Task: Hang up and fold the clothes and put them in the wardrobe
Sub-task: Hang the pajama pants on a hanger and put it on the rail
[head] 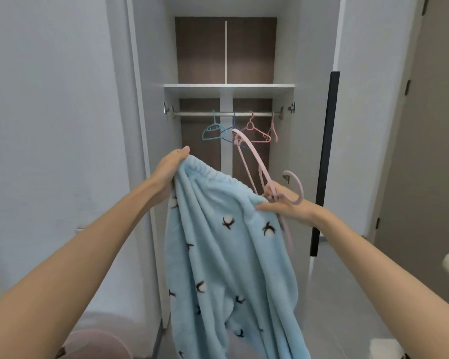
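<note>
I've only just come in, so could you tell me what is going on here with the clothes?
A person stands at the open wardrobe and holds up a light blue fleece garment by its elastic waistband. The left hand grips one end of the waistband. The right hand holds the other end and also a pale pink hanger. The garment is not yet on the hanger. A few bare hangers hang on the rail inside.
</note>
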Motion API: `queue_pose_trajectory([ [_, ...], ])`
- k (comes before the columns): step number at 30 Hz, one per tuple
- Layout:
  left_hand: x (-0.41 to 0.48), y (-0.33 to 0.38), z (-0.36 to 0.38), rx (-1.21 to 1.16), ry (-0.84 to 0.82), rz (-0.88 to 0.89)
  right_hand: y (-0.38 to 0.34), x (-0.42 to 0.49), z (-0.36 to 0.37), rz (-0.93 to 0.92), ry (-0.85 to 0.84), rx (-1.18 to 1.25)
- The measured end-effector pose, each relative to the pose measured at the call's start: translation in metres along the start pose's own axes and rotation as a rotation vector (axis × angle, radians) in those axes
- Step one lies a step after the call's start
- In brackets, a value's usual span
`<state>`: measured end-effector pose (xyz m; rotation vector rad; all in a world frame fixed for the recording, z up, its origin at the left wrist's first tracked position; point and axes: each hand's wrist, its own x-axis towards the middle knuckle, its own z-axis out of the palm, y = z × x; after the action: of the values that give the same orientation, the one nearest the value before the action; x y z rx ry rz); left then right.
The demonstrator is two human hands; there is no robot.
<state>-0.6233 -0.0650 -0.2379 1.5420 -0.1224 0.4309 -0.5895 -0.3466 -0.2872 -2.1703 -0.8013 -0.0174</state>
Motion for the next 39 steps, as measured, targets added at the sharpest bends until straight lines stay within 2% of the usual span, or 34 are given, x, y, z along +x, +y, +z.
queue_pose_trajectory([
  [2,-0.001,-0.001,0.006,0.029,-0.030,0.015,0.000,-0.004,0.008,0.039,-0.020,0.096],
  [4,-0.001,-0.005,0.011,0.110,-0.039,0.019,-0.003,-0.007,0.011,0.096,0.012,0.255],
  [6,-0.001,-0.013,0.016,0.219,-0.062,0.032,-0.008,-0.010,0.008,0.119,0.057,0.316],
  [13,-0.007,-0.027,0.018,0.545,-0.149,0.136,-0.008,-0.015,-0.004,0.118,0.210,0.269],
  [19,-0.003,-0.020,0.007,0.695,-0.064,0.202,-0.013,-0.017,-0.003,0.054,0.111,0.056],
  [26,-0.011,-0.012,0.021,0.698,-0.151,0.168,-0.032,-0.003,0.017,0.023,0.057,0.044],
  [30,-0.027,0.001,0.041,0.451,-0.224,0.190,-0.035,0.003,0.034,0.053,0.028,0.094],
  [32,-0.032,0.006,0.048,0.335,-0.204,0.168,-0.035,0.004,0.039,0.057,0.042,0.148],
  [34,-0.034,0.008,0.049,0.339,-0.161,0.161,-0.033,0.003,0.041,0.059,0.098,0.228],
  [36,-0.034,0.006,0.043,0.567,-0.169,0.247,-0.032,0.000,0.041,0.034,0.154,0.287],
  [39,-0.034,0.005,0.039,0.889,-0.179,0.568,-0.036,-0.001,0.035,-0.040,0.237,0.307],
])
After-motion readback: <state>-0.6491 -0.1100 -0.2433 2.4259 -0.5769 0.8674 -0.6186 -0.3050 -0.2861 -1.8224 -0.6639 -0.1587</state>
